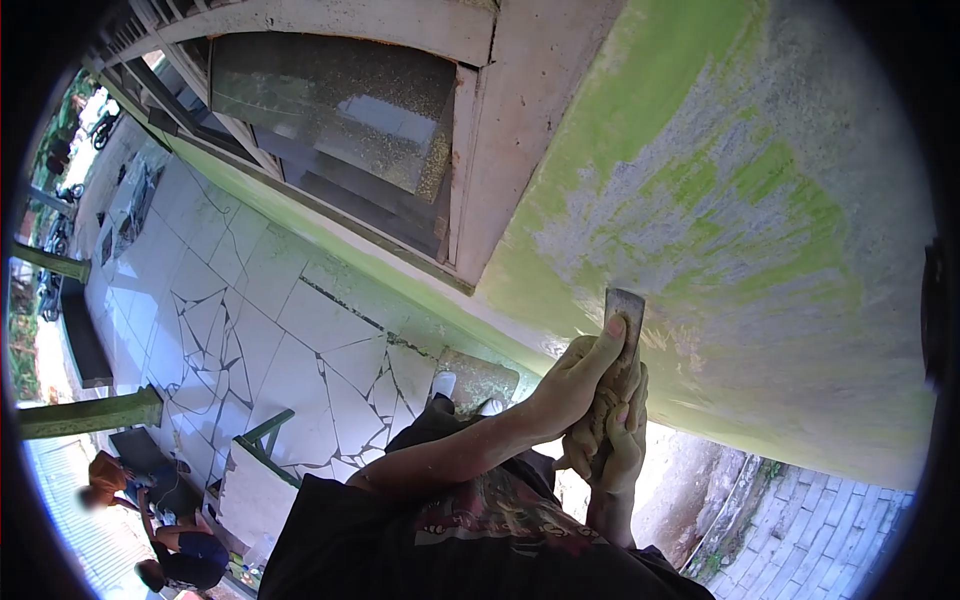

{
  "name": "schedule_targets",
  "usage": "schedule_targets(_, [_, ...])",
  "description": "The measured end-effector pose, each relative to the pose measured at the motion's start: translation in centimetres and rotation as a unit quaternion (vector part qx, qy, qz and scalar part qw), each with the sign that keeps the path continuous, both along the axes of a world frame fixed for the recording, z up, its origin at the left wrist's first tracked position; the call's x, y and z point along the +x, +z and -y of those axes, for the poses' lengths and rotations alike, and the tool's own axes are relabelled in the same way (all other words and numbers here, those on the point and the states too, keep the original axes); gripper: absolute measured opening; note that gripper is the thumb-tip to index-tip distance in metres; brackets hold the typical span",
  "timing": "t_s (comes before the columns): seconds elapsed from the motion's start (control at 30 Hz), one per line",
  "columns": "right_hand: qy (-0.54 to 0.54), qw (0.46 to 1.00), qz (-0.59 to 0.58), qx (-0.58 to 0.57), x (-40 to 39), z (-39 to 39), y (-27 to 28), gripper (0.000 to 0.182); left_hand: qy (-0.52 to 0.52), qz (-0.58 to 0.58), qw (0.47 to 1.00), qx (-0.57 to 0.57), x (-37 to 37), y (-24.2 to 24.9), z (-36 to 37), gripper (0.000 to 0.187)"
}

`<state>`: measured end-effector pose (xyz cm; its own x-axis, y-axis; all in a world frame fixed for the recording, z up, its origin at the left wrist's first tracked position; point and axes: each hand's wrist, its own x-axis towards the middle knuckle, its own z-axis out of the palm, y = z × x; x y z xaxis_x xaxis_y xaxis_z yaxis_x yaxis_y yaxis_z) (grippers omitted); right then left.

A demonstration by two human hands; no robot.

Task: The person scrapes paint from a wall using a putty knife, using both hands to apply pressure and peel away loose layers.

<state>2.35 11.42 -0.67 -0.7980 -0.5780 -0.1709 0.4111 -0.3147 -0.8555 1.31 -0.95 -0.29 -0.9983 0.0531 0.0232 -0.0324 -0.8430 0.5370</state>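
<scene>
Both my hands are closed around a flat-bladed scraper (625, 306), one above the other. My left hand (575, 385) grips higher up, its thumb pressed along the blade. Lower down, my right hand (622, 445) is wrapped round the handle, which the fingers mostly hide. The blade's square end lies at the surface of a green-painted wall (570, 215); whether it touches cannot be made out. Around and beyond the blade, the green paint is streaked with bare grey patches (690, 200).
A wooden-framed window (340, 110) is set in the wall at upper left. Cracked pale tiles (290, 340) cover the floor. A green-legged table (265, 490) stands at lower left, near two people (185, 555). Paving (820, 535) lies at lower right.
</scene>
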Motion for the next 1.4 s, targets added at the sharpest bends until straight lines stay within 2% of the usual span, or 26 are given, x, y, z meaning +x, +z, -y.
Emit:
schedule_targets(0.13, [-0.049, 0.995, -0.074, 0.054, -0.2, 1.0, -0.6, 0.049, 0.008, -0.032, 0.998, 0.051, 0.0, -0.1, 0.3, 0.06])
schedule_targets(0.2, [-0.04, 0.996, -0.048, 0.064, 0.2, -0.1, -1.4, 0.051, 0.01, -0.049, 0.997, 0.051, 0.3, -0.3, 0.4, 0.059])
schedule_targets(0.27, [-0.009, 1.0, 0.002, 0.021, 0.3, 0.3, 0.0, 0.051, -0.016, 0.001, 1.0, 0.008, 0.3, -0.2, 0.4, 0.06])
schedule_targets(0.3, [-0.05, 0.998, 0.025, -0.008, 0.5, 0.5, 0.7, 0.034, -0.03, 0.015, 0.999, 0.01, 0.3, 0.0, 0.0, 0.062])
schedule_targets(0.33, [-0.049, 0.999, 0.018, -0.013, 0.1, 1.2, 1.2, 0.034, -0.029, 0.007, 1.0, 0.006, -0.1, 0.0, 0.4, 0.062])
schedule_targets(0.4, [-0.069, 0.996, -0.02, 0.05, 0.1, 1.8, 1.6, 0.032, -0.006, -0.024, 0.999, 0.038, 0.0, 0.1, 0.7, 0.062])
schedule_targets(0.43, [-0.079, 0.986, -0.076, 0.125, 0.1, 1.7, 0.2, 0.054, 0.005, -0.058, 0.998, 0.039, -0.1, 0.2, 1.4, 0.063])
schedule_targets(0.47, [-0.08, 0.986, -0.072, 0.13, 0.1, 0.9, -0.1, 0.054, -0.002, -0.042, 0.998, 0.049, -0.1, 0.1, 1.7, 0.063])
schedule_targets(0.53, [0.028, 0.995, 0.0, 0.092, 0.1, 0.1, 0.0, 0.055, -0.013, -0.03, 0.999, 0.035, 0.2, 0.0, 1.2, 0.062])
schedule_targets(0.57, [0.03, 0.996, 0.03, 0.084, 0.5, -0.1, 0.9, 0.055, -0.023, -0.008, 0.999, 0.029, 0.5, -0.2, 0.8, 0.061])
schedule_targets(0.63, [0.008, 0.996, -0.009, 0.088, 0.4, 0.6, 0.7, 0.055, -0.024, -0.013, 0.999, 0.041, 0.4, -0.5, 0.6, 0.059])
schedule_targets(0.7, [-0.069, 0.986, -0.095, 0.119, 1.1, 1.5, 0.0, 0.055, -0.038, -0.015, 0.998, 0.043, 0.8, -0.4, 1.4, 0.058])
schedule_targets(0.73, [-0.067, 0.986, -0.095, 0.118, 0.9, 1.3, -0.8, 0.055, -0.051, -0.019, 0.998, 0.042, 0.8, -0.2, 1.7, 0.058])
schedule_targets(0.8, [-0.113, 0.99, 0.018, 0.08, 1.1, 0.2, -2.1, 0.036, -0.038, 0.004, 0.999, 0.024, 0.6, -0.4, 0.5, 0.058])
schedule_targets(0.83, [-0.002, 0.996, 0.083, -0.019, 0.7, -0.6, -0.6, 0.036, -0.02, 0.017, 1.0, 0.007, 0.3, -0.5, 0.1, 0.059])
schedule_targets(0.87, [-0.004, 0.997, 0.075, -0.029, 0.4, 0.0, -0.5, 0.036, -0.039, 0.004, 0.999, 0.021, 0.4, -1.1, -0.3, 0.058])
schedule_targets(0.93, [-0.05, 0.997, -0.036, 0.041, 0.1, 1.1, -0.7, 0.057, -0.023, -0.019, 0.999, 0.011, 0.3, -0.6, 0.5, 0.058])
schedule_targets(0.97, [-0.101, 0.991, -0.053, 0.066, 0.1, 1.7, -2.1, 0.058, -0.012, -0.036, 0.999, 0.029, 0.3, -0.5, 0.9, 0.059])
schedule_targets(1.0, [-0.047, 0.994, -0.071, 0.07, -0.3, 1.2, -2.4, 0.055, 0.0, -0.051, 0.998, 0.047, 0.0, -0.1, 1.4, 0.06])
schedule_targets(1.1, [-0.064, 0.993, -0.01, 0.102, 1.0, 0.9, -1.1, 0.05, -0.027, -0.023, 0.998, 0.049, 0.6, -0.5, 1.0, 0.06])
schedule_targets(1.17, [-0.052, 0.997, 0.064, 0.006, 1.1, 0.7, -0.2, 0.023, -0.036, -0.01, 0.998, 0.04, 0.6, -0.4, 0.5, 0.06])
schedule_targets(1.2, [-0.048, 0.997, 0.062, 0.006, 1.1, 0.9, -0.5, 0.023, -0.032, -0.012, 0.999, 0.041, 0.5, -0.6, 0.7, 0.06])
schedule_targets(1.27, [-0.099, 0.99, -0.023, 0.095, 1.4, 0.6, -1.8, 0.027, -0.04, -0.034, 0.997, 0.058, 0.6, -0.9, 0.9, 0.061])
schedule_targets(1.3, [-0.095, 0.991, -0.033, 0.084, 1.5, 0.2, -3.1, 0.033, -0.046, -0.038, 0.997, 0.05, 0.4, -1.0, 1.0, 0.06])
schedule_targets(1.33, [-0.099, 0.991, -0.025, 0.089, 1.8, -0.3, -2.7, 0.033, -0.05, -0.029, 0.997, 0.055, 0.8, -1.2, 0.4, 0.06])
schedule_targets(1.4, [-0.065, 0.996, 0.067, 0.004, 1.3, 0.0, -1.1, 0.032, -0.048, 0.0, 0.999, 0.014, 0.5, -1.2, 0.1, 0.06])
